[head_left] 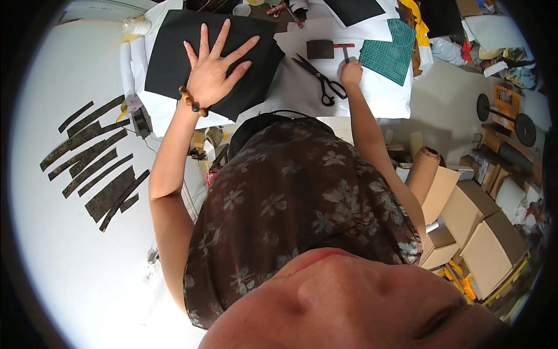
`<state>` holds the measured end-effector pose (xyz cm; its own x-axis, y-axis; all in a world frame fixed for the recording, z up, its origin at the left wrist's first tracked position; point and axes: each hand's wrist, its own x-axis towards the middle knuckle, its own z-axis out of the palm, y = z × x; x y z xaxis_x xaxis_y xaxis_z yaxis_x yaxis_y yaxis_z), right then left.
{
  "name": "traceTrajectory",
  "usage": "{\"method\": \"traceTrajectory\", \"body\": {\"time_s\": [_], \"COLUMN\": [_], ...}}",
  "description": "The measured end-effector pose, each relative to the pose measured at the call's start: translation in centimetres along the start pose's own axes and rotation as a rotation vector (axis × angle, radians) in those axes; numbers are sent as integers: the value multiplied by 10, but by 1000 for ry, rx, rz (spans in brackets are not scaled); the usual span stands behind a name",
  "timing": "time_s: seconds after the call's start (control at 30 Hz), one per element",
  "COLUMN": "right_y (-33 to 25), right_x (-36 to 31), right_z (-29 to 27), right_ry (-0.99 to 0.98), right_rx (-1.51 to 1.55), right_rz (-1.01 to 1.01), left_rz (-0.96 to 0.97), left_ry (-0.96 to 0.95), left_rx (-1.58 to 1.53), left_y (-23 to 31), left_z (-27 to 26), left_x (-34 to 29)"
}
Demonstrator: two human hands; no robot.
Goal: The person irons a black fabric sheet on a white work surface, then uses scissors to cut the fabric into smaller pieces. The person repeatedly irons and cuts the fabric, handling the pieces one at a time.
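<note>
My left hand [214, 72] lies flat with its fingers spread on a large black sheet [168, 49], a beaded bracelet at its wrist. The sheet's material is unclear; more black layers show beneath its right edge. My right hand [351, 74] is closed round the grey stem of a small T-shaped tool [344, 46] with a red crossbar. Touching or just beside that crossbar lies a small dark brown rectangular piece [320, 49]. Black-handled scissors [317, 72] rest left of my right hand, blades pointing away. A green cutting mat [394, 52] is on its right.
White paper [290, 104] covers the table. Another black sheet [356, 9] lies at the far edge, near a red-handled tool [278, 9]. Dark patterned strips [96, 157] are on the white surface at left. Cardboard boxes [485, 250] and a brown roll [423, 168] stand at right.
</note>
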<state>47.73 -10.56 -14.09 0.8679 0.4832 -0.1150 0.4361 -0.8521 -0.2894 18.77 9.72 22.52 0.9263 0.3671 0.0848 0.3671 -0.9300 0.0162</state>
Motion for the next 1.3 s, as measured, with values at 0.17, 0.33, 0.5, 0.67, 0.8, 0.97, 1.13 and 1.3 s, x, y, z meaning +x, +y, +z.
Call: {"method": "traceTrajectory", "body": {"time_s": [0.17,0.33,0.5,0.67,0.8,0.97,1.13,1.3], "right_y": [16,-64,-228,-256,-249,-247,-247,-250], "right_x": [-5,-26,-68,-68,-76,-100,-87,-122], "right_z": [0,-86,-253,-248,-239,-253,-244,-239], "right_ry": [84,483,452,233,257,329,275,306], "right_rx": [157,417,793,758,787,739,794,829], "right_rz": [-39,-328,-1008,-907,-804,-800,-783,-694], "left_rz": [21,-114,-150,-165,-167,-189,-178,-180], "left_ry": [38,254,208,207,219,185,196,209], "left_rx": [12,-477,-103,-37,-3,3,11,-39], "left_y": [-3,-29,-25,-26,-25,-24,-25,-21], "left_z": [0,16,13,21,20,20,21,16], "left_x": [-1,-9,-23,-24,-26,-27,-26,-24]}}
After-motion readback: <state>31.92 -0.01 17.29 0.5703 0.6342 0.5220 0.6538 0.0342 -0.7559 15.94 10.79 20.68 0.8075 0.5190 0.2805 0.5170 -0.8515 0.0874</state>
